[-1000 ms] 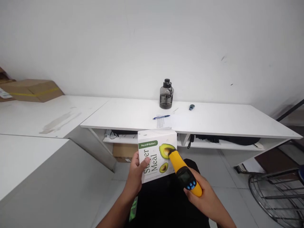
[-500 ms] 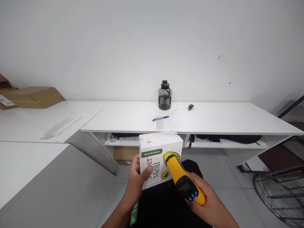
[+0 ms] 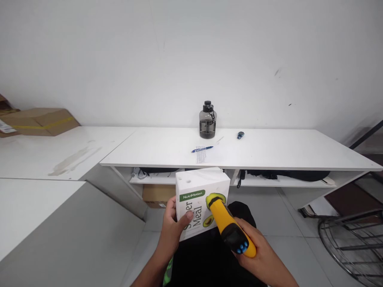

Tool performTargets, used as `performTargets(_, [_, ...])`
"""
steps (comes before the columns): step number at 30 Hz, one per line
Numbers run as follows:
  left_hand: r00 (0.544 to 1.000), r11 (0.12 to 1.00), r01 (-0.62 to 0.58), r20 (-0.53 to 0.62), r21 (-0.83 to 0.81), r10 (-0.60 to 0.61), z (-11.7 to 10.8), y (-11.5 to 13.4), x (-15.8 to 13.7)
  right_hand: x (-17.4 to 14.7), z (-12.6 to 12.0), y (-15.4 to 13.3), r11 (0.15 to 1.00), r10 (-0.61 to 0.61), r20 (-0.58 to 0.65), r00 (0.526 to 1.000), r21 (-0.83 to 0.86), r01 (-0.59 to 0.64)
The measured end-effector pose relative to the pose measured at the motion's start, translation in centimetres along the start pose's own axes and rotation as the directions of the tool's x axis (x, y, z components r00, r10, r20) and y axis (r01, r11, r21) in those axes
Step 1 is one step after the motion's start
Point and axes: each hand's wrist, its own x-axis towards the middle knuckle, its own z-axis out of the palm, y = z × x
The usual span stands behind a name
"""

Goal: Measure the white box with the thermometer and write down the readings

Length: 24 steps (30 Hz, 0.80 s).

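L hand [image 3: 171, 230] grips NutriMotion meal box [image 3: 201, 203] by its side; R hand [image 3: 259, 255] wrapped round yellow IR thermometer [image 3: 229, 229], nozzle at box front.

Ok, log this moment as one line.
left hand: holds white box | right hand: holds yellow scanner gun, nose at box front

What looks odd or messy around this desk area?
A long greyish smear stains the left white table, like a dried spill. Dark scuff marks dot the wall. The white box in the left hand looks intact, and the yellow handheld device in the right hand points at it.
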Motion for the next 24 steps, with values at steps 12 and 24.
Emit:
performTargets(12, [0.999, 0.998, 0.041, -0.022, -0.046, -0.042, -0.7, -0.2, 0.5, 0.3, 0.9, 3.4, 0.999, 0.006, -0.089, 0.996, 0.054, -0.001])
performTargets(24, [0.938, 0.970, -0.240, -0.246, 0.047, 0.244, -4.0, 2.0, 5.2, 7.9, -3.6, 5.2, 0.995, -0.098, -0.654, 0.750, -0.043, 0.093])
